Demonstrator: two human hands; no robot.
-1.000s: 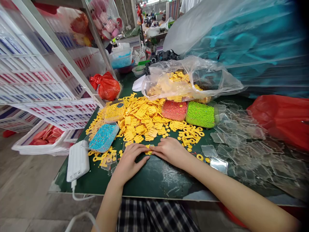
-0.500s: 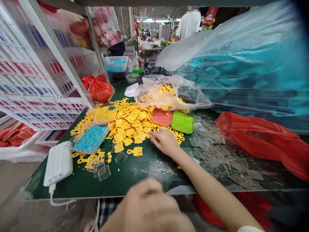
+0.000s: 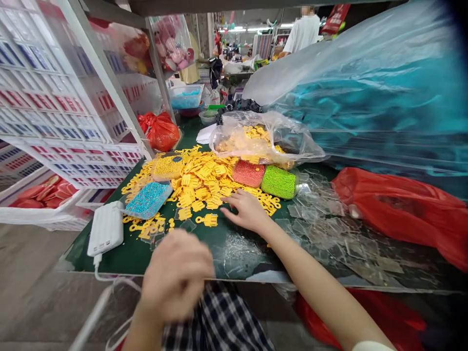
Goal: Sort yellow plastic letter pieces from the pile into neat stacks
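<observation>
My right hand is low over the green table, fingers stretched and thumb apart, with nothing seen in it. Just beyond its fingertips is a heap of flat yellow plastic pieces, each with a ring at one end. To the left of the thumb lies a single yellow ring-ended piece with small coloured marks. My left hand, curled and smeared by motion, is above the table's front edge; whether it holds anything is hidden. Clear plastic squares lie partly behind it.
Tubs of blue beads, yellow beads, red beads and green beads ring the heap. A white power bank sits at left. Loose clear squares and a red bag lie right. A person stands far back.
My left hand has moved leftward, from the bottom middle to the table's front edge. My right hand's thumb and fingers have spread apart. The whole view has shifted slightly.
</observation>
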